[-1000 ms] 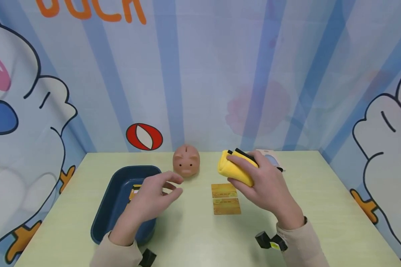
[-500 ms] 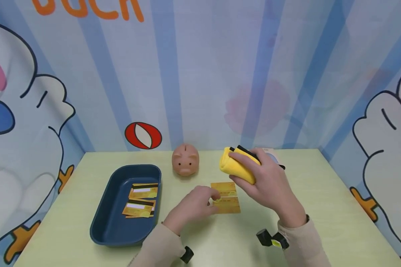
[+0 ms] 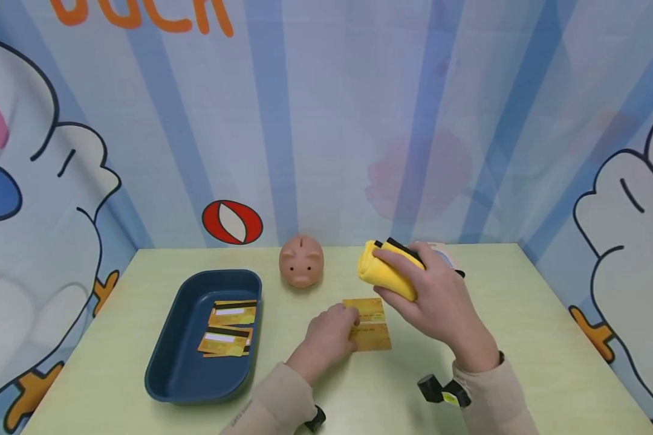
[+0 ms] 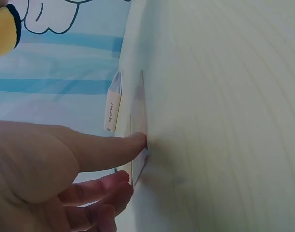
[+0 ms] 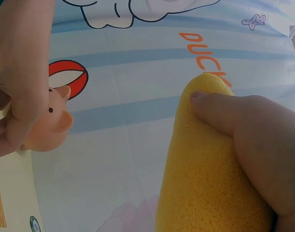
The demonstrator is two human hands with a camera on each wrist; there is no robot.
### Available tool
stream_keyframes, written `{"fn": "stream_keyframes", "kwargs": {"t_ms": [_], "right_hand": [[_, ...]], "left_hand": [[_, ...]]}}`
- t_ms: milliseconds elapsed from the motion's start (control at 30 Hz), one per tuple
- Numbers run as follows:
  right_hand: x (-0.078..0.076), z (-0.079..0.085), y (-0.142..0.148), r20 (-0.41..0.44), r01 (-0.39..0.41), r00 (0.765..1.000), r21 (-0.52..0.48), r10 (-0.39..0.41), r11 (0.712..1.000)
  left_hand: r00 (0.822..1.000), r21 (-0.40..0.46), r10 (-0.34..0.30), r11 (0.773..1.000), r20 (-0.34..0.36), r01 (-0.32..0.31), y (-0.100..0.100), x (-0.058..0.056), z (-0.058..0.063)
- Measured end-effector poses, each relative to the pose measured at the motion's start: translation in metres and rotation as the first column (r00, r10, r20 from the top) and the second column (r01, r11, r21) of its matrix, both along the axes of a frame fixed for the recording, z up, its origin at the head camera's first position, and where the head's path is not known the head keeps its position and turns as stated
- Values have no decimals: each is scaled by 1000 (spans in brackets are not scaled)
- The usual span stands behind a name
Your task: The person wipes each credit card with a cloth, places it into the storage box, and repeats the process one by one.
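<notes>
Having moved rightward from the tray (image 3: 187,377), the left grip (image 3: 326,338) is touching two gold cards (image 3: 372,332) at its right, so work is turning to them; I cannot tell whether it is pinching. The right grip (image 3: 441,296) is holding a yellow bundle (image 3: 378,278). The pale bench (image 3: 500,320) is lying beneath both, a striped backdrop (image 3: 337,121) beyond.

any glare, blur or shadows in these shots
Head view: even light, faint soft shadows on the table; left wrist view: slightly hazy, soft shadow beside the left hand, though lettering on the box is legible; right wrist view: pale bright patch at the upper right edge, fuzzy texture visible on the yellow cloth.
</notes>
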State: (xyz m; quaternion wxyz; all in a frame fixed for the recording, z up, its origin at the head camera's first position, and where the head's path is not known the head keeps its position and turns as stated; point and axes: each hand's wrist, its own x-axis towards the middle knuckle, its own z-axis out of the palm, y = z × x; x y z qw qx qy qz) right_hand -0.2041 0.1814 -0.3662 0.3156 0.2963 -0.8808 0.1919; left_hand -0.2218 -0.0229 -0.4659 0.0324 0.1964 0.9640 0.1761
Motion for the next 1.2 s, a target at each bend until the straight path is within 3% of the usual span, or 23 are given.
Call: {"fn": "stream_keyframes", "kwargs": {"t_ms": [433,700,1200], "right_hand": [[0,-1,0,-5,-5,1000,-9,5,1000],[0,0,1,-2,0,1000,0,0,1000],[-2,0,2,-2,2,1000,0,-2,1000]], "left_hand": [[998,32,-59,998,21,58,-11,14,1],[998,25,-64,998,0,64,-10,15,1],[994,86,-51,995,98,42,-17,17,3]]}}
